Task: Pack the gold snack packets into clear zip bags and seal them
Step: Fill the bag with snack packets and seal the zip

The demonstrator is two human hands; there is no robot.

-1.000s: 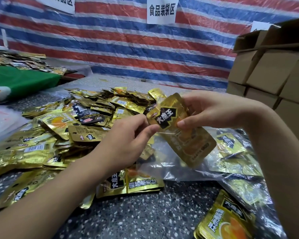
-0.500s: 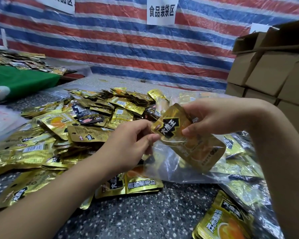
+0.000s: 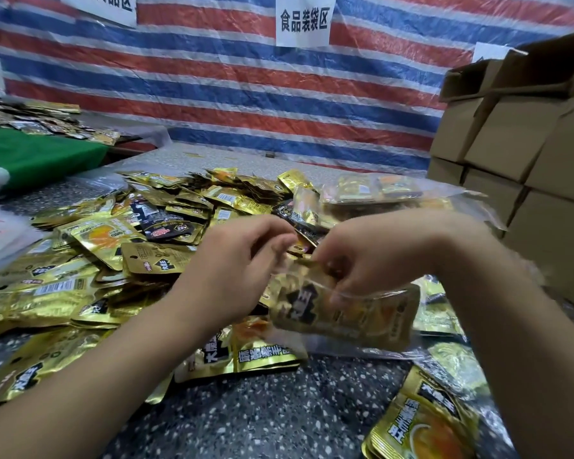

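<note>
My left hand [image 3: 236, 270] and my right hand [image 3: 371, 256] meet at the top edge of a clear zip bag [image 3: 345, 313] held just above the table. Inside the bag lies a gold snack packet [image 3: 315, 306] with a black label, almost fully within. Both hands pinch the bag's mouth, and their fingertips hide the zip strip. A big heap of loose gold snack packets [image 3: 106, 260] covers the table to the left and behind my hands. Filled clear bags [image 3: 375, 190] lie behind my right hand.
The speckled grey table [image 3: 262, 409] shows in front. One gold packet [image 3: 421, 425] lies at the lower right among more clear bags [image 3: 458, 369]. Stacked cardboard boxes [image 3: 524, 154] stand at the right. A striped tarp wall [image 3: 246, 94] closes the back; a green-covered table [image 3: 37, 157] is far left.
The gold packet has slid down into the clear bag. Both hands dropped lower and came together at the bag's mouth; the packet's top no longer sticks up between them.
</note>
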